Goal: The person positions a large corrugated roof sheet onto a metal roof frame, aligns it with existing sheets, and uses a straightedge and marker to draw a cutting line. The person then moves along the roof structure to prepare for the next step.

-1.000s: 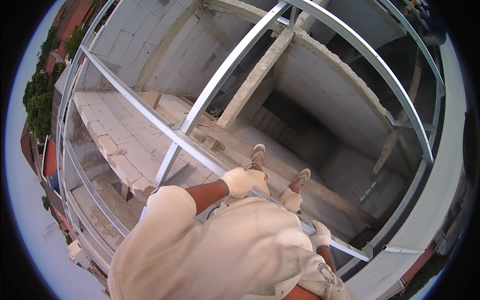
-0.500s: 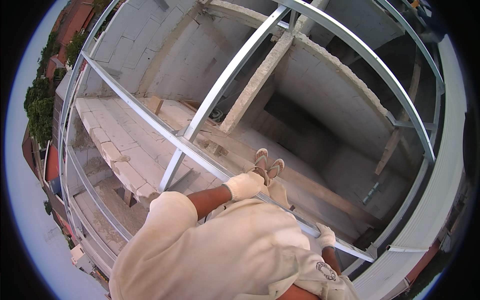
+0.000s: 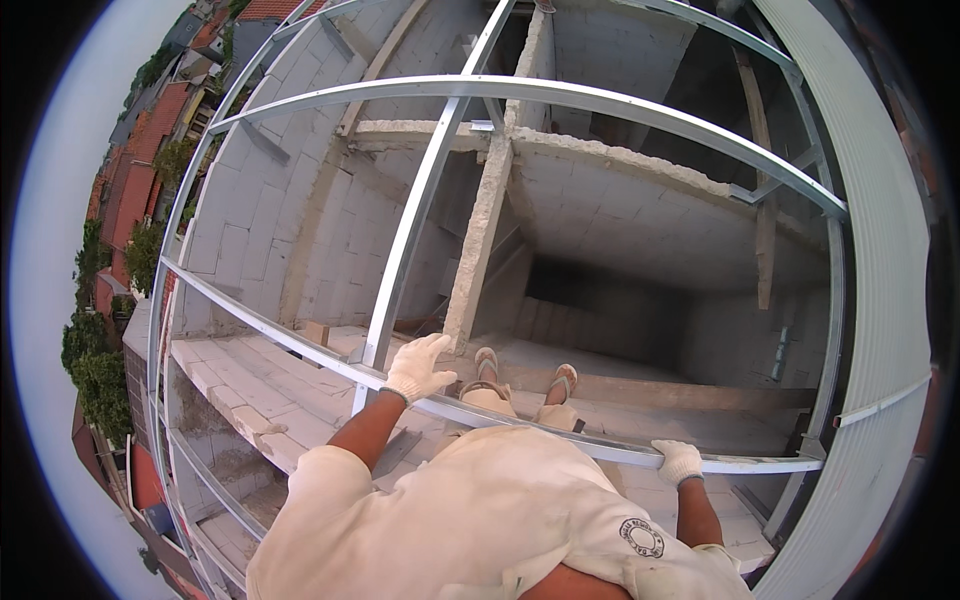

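My left hand (image 3: 418,368), in a cream knit glove, is just over a long silver metal beam (image 3: 560,432), near its joint with an upright-running rafter (image 3: 400,250). Its fingers are stretched out and apart, and nothing is in them. Further right, my right hand (image 3: 678,462), also gloved, has its fingers curled over the same beam. My legs are on the beam's far side, with sandalled feet (image 3: 562,383) apart on a ledge beside a wooden plank (image 3: 690,392). The palm side of both hands is hidden.
Beyond my feet, a deep, dark room (image 3: 610,300) drops away between block walls. A rough concrete wall top (image 3: 490,220) runs outward. Another metal beam (image 3: 640,100) crosses ahead. Pale corrugated sheeting (image 3: 870,250) lines the right; block ledges (image 3: 250,375) lie left. Tiled roofs (image 3: 150,130) show outside.
My left hand has come off the beam near my legs and moved left to the joint, its fingers spreading. My feet have moved apart, and the view has turned. The right hand stays on the beam.
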`<state>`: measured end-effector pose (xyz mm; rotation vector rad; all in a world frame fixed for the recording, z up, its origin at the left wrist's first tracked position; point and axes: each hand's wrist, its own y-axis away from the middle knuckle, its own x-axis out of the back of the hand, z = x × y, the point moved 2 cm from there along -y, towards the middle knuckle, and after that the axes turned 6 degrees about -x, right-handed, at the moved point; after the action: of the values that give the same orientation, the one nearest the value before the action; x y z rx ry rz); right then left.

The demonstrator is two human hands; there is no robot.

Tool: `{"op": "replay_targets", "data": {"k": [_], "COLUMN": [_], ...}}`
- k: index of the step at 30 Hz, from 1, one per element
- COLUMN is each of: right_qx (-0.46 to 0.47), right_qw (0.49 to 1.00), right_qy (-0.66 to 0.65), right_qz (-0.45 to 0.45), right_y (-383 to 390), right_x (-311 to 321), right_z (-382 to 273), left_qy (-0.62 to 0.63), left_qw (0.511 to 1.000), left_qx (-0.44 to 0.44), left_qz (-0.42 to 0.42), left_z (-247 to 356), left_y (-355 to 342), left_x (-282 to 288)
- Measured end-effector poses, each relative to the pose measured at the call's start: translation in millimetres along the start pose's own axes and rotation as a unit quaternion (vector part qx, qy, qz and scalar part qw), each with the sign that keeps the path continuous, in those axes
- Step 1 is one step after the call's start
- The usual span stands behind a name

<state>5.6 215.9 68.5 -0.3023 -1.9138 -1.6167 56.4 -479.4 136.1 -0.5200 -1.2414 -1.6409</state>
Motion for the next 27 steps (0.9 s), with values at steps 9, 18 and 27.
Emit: {"op": "replay_targets", "data": {"k": [9,18,27], "right_qx": [-0.150,-0.096,-0.059], "right_qw": [0.984,0.993,0.995], "right_qy": [0.065,0.044,0.044], "right_qz": [0.072,0.043,0.069], "right_y": [5,-20,-39], "right_x": [-8,17,19], "right_z": [-26,-236,-354], "left_qy": [0.127,0.163,0.220], "left_qw": [0.941,0.944,0.905], "left_qx": [0.269,0.275,0.357], "left_qz": [0.159,0.080,0.073], "left_z": [-176,-225,-238], "left_y": [-8,-28,-70], "left_x": [42,8,3]}}
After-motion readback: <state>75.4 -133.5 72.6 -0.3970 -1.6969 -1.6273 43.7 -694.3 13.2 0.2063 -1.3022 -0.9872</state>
